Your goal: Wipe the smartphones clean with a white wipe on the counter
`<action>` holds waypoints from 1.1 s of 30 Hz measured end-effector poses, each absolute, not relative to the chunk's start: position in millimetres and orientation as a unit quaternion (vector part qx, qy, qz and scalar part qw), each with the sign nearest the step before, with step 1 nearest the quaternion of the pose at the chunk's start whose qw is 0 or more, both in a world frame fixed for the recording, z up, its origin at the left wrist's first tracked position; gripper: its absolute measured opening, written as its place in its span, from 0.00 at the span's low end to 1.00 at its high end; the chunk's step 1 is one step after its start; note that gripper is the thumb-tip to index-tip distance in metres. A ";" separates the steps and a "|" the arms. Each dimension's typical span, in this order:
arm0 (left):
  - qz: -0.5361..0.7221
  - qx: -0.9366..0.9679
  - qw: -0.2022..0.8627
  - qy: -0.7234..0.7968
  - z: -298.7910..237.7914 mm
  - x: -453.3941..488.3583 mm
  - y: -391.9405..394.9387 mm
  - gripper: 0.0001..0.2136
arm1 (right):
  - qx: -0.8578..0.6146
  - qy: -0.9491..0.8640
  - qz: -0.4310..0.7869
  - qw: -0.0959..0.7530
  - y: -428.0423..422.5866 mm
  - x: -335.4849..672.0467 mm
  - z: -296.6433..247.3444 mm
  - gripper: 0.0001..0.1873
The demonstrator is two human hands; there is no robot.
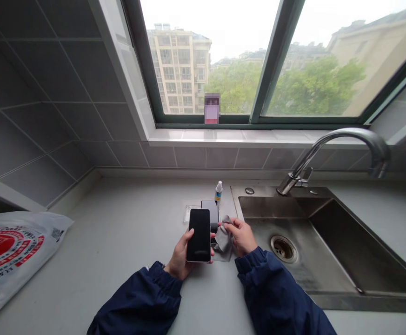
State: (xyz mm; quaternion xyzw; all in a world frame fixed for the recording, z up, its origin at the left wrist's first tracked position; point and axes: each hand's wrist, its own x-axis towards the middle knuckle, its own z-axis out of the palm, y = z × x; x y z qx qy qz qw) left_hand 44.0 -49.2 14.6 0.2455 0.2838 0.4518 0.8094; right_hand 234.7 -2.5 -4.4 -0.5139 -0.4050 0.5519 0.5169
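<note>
My left hand (182,253) is wrapped round a smartphone (198,235), its dark screen facing up toward me. Between the thumb and fingers of my right hand (243,236) is a crumpled grey cloth (224,238), just right of the phone and apart from the screen. Behind the phone lies a flat dark-faced object (209,210), partly covered, whose kind I cannot make out. A clear plastic case (187,213) shows at its left. A small spray bottle (218,190) with a white cap stands upright behind them.
At the right is a steel sink (237,197) with a curved faucet (342,135). A white plastic bag (49,232) with red print lies at the left on the pale countertop (119,223). A window (237,120) with a white sill is behind.
</note>
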 end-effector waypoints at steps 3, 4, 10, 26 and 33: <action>0.444 0.249 0.816 0.272 15.5 46.2 -51.5 0.26 | -0.507 -0.417 0.539 0.528 -3.9 235.6 -0.8 0.15; 0.441 0.249 0.818 0.272 15.8 46.1 -51.5 0.26 | -0.507 -0.421 0.531 0.533 -4.1 236.3 0.4 0.15; 0.439 0.257 0.820 0.261 16.0 44.5 -50.2 0.27 | -0.512 -0.412 0.450 0.604 -3.4 244.5 9.6 0.16; 0.408 0.260 0.839 0.249 17.9 42.6 -49.2 0.28 | -0.399 -0.644 0.260 0.599 -36.9 219.5 33.0 0.03; 0.477 0.174 0.834 0.217 16.5 44.2 -46.4 0.28 | -0.278 -0.830 0.214 0.433 -60.9 198.6 28.6 0.16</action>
